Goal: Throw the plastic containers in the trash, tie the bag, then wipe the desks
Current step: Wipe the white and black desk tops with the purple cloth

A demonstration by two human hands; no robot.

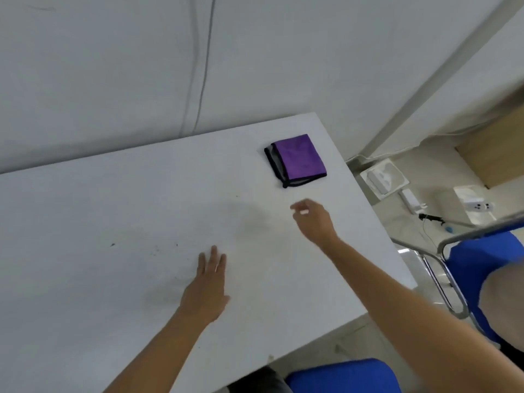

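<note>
Right hand (313,219) hovers near the purple cloth (297,158), fingers loosely curled and, as far as the blur allows, grasping nothing. Left hand (208,282) lies released, fingers straight, low over the near middle of the counter (113,222). The cloth sits folded flat at the far right corner. It looks light, soft and limp, likely to unfold if lifted by one layer, so pinching the whole stack at its near edge seems best. Count: one cloth, one counter, two hands; no containers or bag in view.
</note>
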